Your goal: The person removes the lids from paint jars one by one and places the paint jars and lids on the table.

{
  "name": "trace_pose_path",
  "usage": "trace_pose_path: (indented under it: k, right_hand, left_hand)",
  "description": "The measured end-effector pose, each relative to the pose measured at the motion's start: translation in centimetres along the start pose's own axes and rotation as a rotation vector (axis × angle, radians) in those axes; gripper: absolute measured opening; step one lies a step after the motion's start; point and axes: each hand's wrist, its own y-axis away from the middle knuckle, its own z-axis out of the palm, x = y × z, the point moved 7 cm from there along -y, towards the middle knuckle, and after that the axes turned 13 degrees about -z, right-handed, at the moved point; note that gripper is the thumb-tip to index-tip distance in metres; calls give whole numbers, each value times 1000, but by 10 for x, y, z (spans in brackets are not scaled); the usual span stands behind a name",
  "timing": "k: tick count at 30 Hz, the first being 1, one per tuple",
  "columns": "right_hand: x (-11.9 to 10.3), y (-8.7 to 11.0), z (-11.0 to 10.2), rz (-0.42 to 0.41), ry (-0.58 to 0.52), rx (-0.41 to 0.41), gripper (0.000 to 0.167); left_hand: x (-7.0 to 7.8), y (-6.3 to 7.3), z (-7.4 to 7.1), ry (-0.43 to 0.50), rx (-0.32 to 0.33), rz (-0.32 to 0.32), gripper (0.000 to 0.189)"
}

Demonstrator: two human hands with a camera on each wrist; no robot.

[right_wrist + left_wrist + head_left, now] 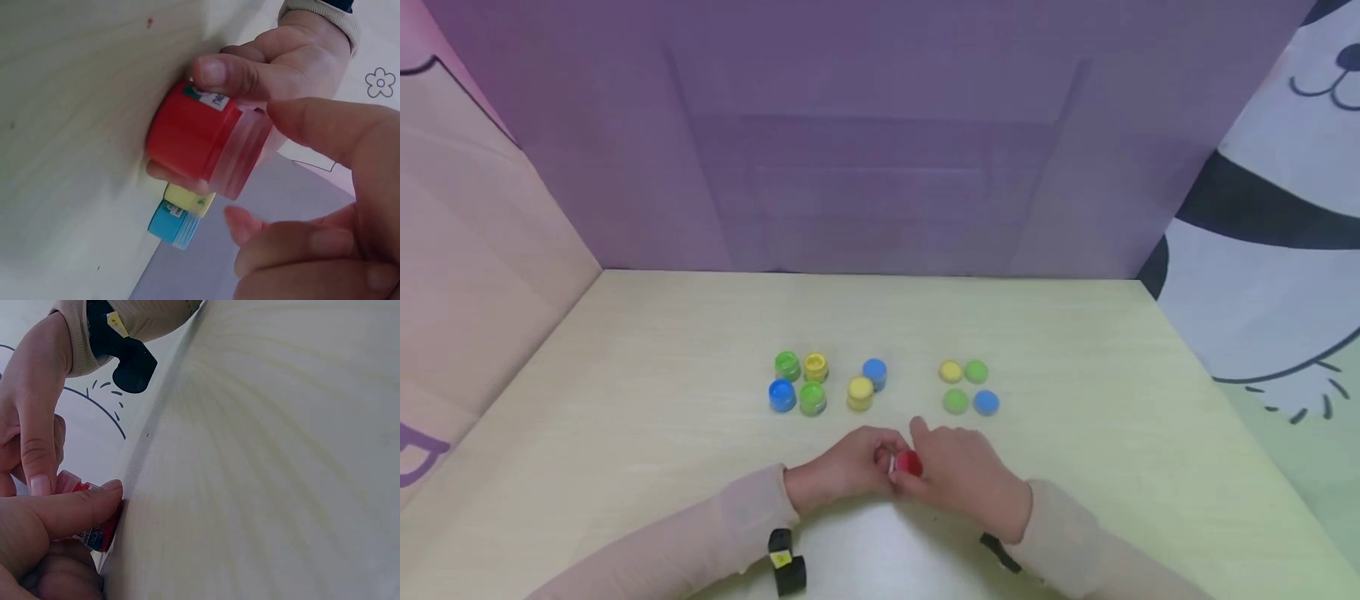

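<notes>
A small red screw-top jar [190,131] with a white and green label and a translucent ridged top is held tilted near the table. My left hand [861,462] grips its body, thumb across the label side in the left wrist view. From the right, my right hand [966,479] reaches around the top [240,153]. Its thumb touches the rim, while the other fingers bend below it with a gap to the jar. A yellow jar [861,393] and a blue jar [875,373] stand just beyond the hands.
Further left sit green [787,365], yellow [816,367], blue [782,395] and another green jar [812,398]. To the right lie flat lids: yellow [951,371], green [976,371], a second green [956,401] and blue [987,402]. A purple panel [880,192] rises behind the table [647,350].
</notes>
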Motion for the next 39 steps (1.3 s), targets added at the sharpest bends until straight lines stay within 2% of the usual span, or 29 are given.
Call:
trace_pose_path:
  k: [9,19,25,35,39]
  right_hand:
    - [2,2,2,45,47,-11,40]
    - [1,3,2,-6,64,19,38]
    - [3,3,2,-21,12,-9,34]
    - [2,7,-3,-99,-24,22,29]
    - [2,6,-4,-121,-63,-3,25]
  left_hand:
    - [1,1,0,10,-6,9,20]
    - [1,1,-1,-2,-3,13,20]
    - [1,1,-1,1,-3,16,20]
    - [2,2,0,18,-3,33,20]
    - [2,2,1,36,-9,31,22]
